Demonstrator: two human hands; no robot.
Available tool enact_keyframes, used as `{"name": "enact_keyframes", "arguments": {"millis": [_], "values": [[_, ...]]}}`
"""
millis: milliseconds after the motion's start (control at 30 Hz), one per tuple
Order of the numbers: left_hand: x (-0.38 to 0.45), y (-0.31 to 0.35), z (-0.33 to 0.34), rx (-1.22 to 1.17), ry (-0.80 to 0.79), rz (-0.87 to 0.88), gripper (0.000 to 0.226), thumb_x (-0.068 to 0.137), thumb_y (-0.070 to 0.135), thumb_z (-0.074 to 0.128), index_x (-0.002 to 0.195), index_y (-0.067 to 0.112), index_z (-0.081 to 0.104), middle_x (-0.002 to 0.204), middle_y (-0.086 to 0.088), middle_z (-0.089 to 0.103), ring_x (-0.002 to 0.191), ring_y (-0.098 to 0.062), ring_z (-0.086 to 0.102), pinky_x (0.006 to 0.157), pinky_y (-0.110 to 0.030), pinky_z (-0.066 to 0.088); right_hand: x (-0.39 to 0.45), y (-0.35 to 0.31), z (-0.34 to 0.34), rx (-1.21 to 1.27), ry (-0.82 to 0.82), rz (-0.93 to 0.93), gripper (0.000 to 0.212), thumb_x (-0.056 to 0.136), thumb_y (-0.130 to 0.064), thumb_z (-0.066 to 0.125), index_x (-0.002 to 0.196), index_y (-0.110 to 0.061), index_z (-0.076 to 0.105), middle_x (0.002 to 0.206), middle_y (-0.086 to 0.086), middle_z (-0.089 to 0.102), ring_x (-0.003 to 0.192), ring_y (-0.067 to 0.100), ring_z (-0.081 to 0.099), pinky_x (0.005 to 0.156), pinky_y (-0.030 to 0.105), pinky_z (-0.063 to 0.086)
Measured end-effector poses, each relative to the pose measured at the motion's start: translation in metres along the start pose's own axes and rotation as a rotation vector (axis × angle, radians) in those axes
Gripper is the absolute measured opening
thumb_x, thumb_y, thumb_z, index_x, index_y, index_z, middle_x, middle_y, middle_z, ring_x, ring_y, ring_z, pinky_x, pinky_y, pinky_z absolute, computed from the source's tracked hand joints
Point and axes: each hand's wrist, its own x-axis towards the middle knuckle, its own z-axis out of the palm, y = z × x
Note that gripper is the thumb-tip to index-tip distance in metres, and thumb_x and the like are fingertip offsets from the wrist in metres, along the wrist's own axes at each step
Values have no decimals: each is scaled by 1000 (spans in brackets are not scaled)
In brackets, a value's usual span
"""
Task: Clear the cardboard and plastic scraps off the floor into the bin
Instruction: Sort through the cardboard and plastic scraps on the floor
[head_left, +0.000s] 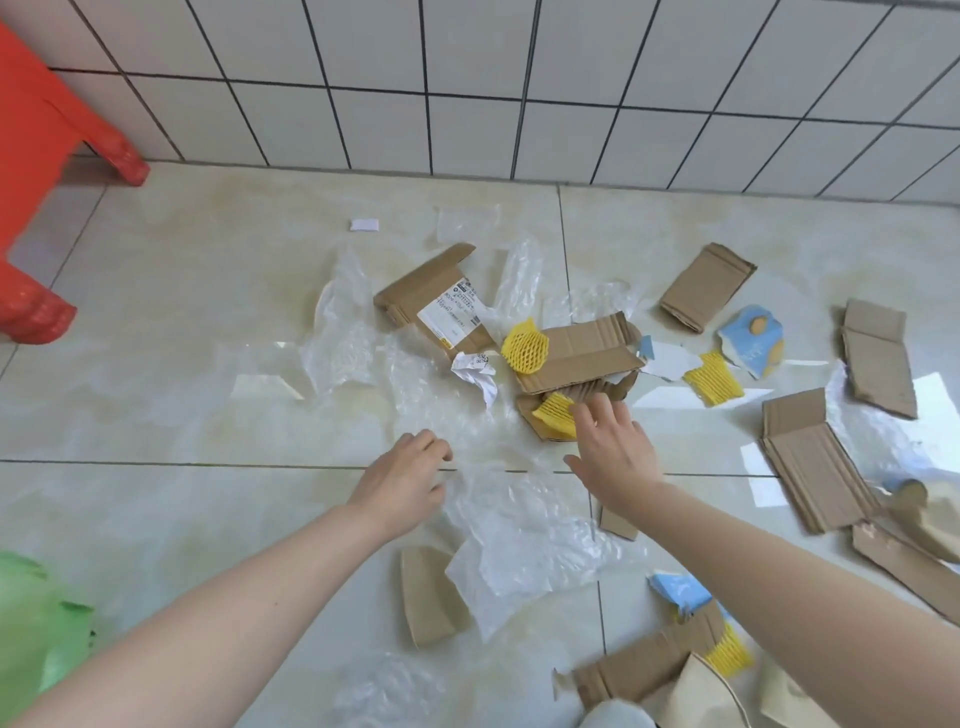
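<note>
Cardboard scraps and clear plastic film lie scattered across the pale tiled floor (182, 322) in front of us, near the white tiled wall (467, 78). Our left hand (405, 478) hangs just above the crumpled plastic sheet (509, 540), fingers loosely curled and holding nothing. Our right hand (613, 447) reaches forward with fingers spread and straight, its fingertips (587, 410) touching a yellow foam net (558, 413) that rests on a small cardboard piece under a larger corrugated flap (582, 353). A labelled cardboard box piece (436, 301) lies just beyond, with another yellow net (524, 345) beside it. More cardboard strips (810, 457) lie to the right. A red plastic stool (47, 156) stands at the left, and something green (31, 623) shows at the lower left corner.
</note>
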Motion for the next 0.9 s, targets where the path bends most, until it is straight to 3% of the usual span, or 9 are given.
{"name": "enact_keyframes", "arguments": {"millis": [133,267,333,467,567,633,733,800,900], "values": [[45,-1,-4,105,134,40,43,85,15,54,128,16,50,128,3,47,120,-21,42,88,-31,43,25,-2,8,-71,9,-75,65,79,-33,65,135,-17,37,133,8,40,115,30,43,90,37,45],[84,-4,-7,204,252,95,59,70,1,63,127,12,53,133,-7,49,121,-33,44,89,-38,44,49,-2,2,80,-1,-134,64,75,-32,50,135,-16,35,142,9,34,128,32,35,104,40,36],[105,-4,-13,237,290,84,68,71,-3,62,135,14,46,143,-8,41,130,-35,36,99,-40,39,63,1,-4,168,3,-156,65,80,-36,46,140,-16,30,147,9,30,133,33,29,109,43,30],[142,-5,-27,365,143,-79,87,84,-2,53,151,30,9,160,-1,-2,145,-39,-3,115,-55,10,97,3,-5,444,-119,-95,76,80,-51,40,148,-26,17,155,7,18,140,35,17,113,52,23],[157,-10,-30,356,25,-158,93,88,4,54,150,41,-6,160,3,-17,144,-43,-14,112,-64,9,113,-2,1,484,-228,-89,90,71,-72,36,148,-37,4,158,1,9,144,37,8,111,61,21],[160,-13,-29,328,-47,-183,91,90,1,48,149,42,-7,159,5,-18,144,-43,-14,110,-63,17,114,-7,5,418,-278,-81,88,79,-69,43,148,-39,-1,159,-3,4,143,38,7,108,65,22],[156,-16,-21,322,-1,-157,79,91,0,43,152,33,3,161,4,-7,145,-40,-2,102,-51,36,105,-18,9,273,-236,-41,79,90,-42,51,150,-32,1,156,2,14,137,41,20,104,69,22],[144,-21,-13,313,118,-81,65,87,-3,48,146,15,27,157,-4,15,141,-38,16,94,-47,46,96,-25,13,186,-190,-29,74,91,-28,50,150,-27,5,147,9,26,130,41,31,103,72,21],[123,-28,3,306,280,66,42,68,-13,65,107,1,58,122,-16,54,107,-38,53,67,-46,55,82,-32,18,151,-175,-12,66,91,-21,50,146,-22,16,131,10,37,121,40,36,102,74,20]]}}
